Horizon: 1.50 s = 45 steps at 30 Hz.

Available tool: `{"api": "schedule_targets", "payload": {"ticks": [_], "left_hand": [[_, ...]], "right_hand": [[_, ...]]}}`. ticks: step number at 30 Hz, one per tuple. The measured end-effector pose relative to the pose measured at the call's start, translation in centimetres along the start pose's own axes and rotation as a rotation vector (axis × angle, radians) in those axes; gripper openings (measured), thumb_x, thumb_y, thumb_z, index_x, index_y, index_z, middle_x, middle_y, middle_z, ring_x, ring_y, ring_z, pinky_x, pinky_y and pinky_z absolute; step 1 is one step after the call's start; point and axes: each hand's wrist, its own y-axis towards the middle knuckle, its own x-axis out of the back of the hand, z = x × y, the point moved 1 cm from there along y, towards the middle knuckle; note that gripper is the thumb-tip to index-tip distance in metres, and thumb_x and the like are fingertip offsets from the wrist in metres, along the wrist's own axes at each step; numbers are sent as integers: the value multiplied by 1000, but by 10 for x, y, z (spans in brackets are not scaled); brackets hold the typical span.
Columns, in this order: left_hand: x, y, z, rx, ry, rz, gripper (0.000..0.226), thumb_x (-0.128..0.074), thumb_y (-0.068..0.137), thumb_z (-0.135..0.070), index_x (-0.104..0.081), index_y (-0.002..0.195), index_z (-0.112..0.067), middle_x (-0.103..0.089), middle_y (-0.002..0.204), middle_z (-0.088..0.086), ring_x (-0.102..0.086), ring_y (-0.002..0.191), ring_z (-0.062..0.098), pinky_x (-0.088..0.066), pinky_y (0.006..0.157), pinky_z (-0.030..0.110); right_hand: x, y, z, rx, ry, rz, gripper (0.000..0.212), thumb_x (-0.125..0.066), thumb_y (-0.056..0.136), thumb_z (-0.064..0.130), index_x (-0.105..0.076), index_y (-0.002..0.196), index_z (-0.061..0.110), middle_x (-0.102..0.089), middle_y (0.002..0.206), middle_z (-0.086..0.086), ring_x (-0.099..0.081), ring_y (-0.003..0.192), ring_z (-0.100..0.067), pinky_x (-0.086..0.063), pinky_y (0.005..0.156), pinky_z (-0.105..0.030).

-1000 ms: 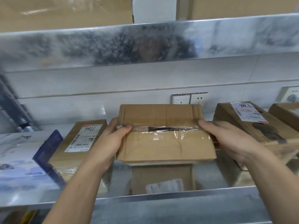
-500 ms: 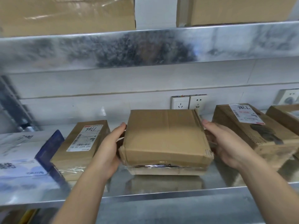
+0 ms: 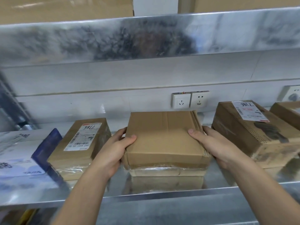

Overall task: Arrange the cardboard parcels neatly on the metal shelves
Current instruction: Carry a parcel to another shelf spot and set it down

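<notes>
Head view: left hand [image 3: 113, 148], right hand [image 3: 215, 146] grip parcel [image 3: 164, 137] on shelf [image 3: 178, 193] (taped).

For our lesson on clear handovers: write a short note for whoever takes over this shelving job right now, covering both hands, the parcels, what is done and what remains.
Left hand and right hand each grip a side of the plain parcel, thumbs on top.
It is low on the metal shelf, between the left labelled parcel and the right labelled parcel; full contact unclear.
Done: parcel is in its gap, roughly square to the shelf front.
Left: settle it, let go, tidy any remaining parcels.
</notes>
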Motion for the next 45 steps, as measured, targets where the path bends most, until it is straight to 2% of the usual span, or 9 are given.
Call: {"api": "schedule_targets", "payload": {"ticks": [4,15,19,26,29,35,38,41,45], "left_hand": [[1,5,4,1,15,-7,37,-64,96,-8,-64,130,-20,-77,111,7,-76,94,19,-56,76,32],[-1,16,5,-6,36,-34,28,-64,95,-3,-69,112,-24,-78,95,4,-75,79,17,-56,74,32],[0,16,7,-3,30,-39,29,-65,94,-4,-68,115,-25,-76,100,7,-75,81,19,-56,75,33],[-2,17,6,-10,56,-34,30,-62,96,-2,-68,118,-22,-74,101,8,-74,73,14,-57,60,26],[-4,15,5,-6,51,-60,28,-62,96,-1,-68,107,-26,-73,94,5,-73,68,11,-57,62,27],[-6,9,2,36,71,-89,23,-64,98,-12,-67,120,-14,-76,102,8,-72,81,18,-54,69,30],[-5,5,2,78,76,-109,20,-63,99,-24,-67,116,-15,-77,96,4,-72,87,20,-56,77,35],[-5,-1,5,55,42,-131,18,-60,100,-33,-69,111,-22,-79,97,-2,-72,96,18,-55,84,38],[3,-13,8,-62,101,-247,19,-62,96,-43,-71,104,-29,-76,103,-7,-69,103,17,-51,87,36]], "right_hand": [[-3,2,3,16,-48,-27,25,-69,95,39,-58,113,26,-71,104,9,-70,95,-10,-52,77,-26],[-2,17,1,-14,-199,-43,30,-70,95,38,-64,116,17,-75,104,0,-73,97,-21,-57,95,-42],[-2,17,3,-4,-226,-35,29,-69,96,36,-63,117,16,-74,103,2,-71,94,-16,-56,83,-32],[-3,20,2,-7,-316,-53,27,-67,97,38,-63,114,18,-72,105,2,-69,96,-18,-56,86,-35],[-4,18,3,-12,-319,-57,27,-66,98,37,-63,116,17,-71,104,3,-69,95,-16,-54,80,-32],[-3,12,8,-15,-200,-58,25,-66,98,36,-57,118,23,-68,105,6,-65,91,-7,-49,72,-23],[-1,9,5,-29,-137,-55,50,-68,96,41,-55,139,18,-68,109,7,-67,98,-11,-52,81,-28],[1,11,2,-54,-108,-53,76,-69,93,45,-35,158,24,-64,128,2,-66,107,-17,-52,97,-36],[3,13,12,-77,-136,-20,70,-64,97,47,-30,157,37,-65,105,9,-64,87,-11,-51,68,-27]]}}
